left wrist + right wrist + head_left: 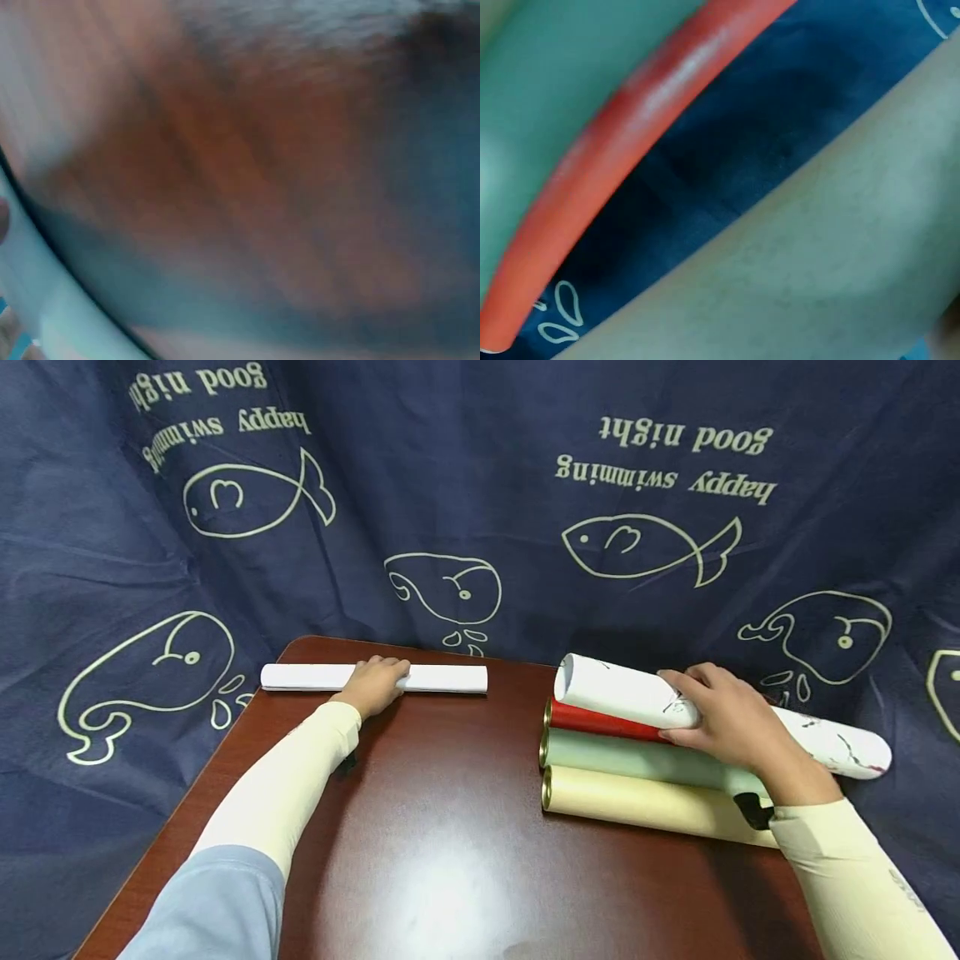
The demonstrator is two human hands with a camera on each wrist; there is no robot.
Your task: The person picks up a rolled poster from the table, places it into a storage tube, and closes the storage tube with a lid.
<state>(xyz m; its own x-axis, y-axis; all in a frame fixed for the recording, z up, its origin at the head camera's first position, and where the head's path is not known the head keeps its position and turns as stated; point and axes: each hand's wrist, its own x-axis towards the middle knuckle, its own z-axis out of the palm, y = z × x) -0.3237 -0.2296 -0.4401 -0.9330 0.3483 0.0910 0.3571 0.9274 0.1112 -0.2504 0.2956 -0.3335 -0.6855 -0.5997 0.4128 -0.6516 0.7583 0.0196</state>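
Observation:
At the table's far left lies a white paper roll (450, 678), and my left hand (373, 685) has its fingers curled over its middle. A bit of that roll (45, 285) crosses the lower left corner of the left wrist view, which is otherwise blurred. My right hand (723, 718) grips a thicker white roll with dark and red markings (832, 743), thumb on the near side and fingers over the far side. This roll is slightly tilted and overlaps a red tube (600, 720). Nearer me are a green tube (637, 760) and a cream tube (637, 797).
The brown tabletop (420, 827) has a bright glare near its front. A dark blue cloth (450, 460) with fish and whale drawings hangs behind and beside it. In the right wrist view, the red tube (622, 142) borders the green one (570, 90).

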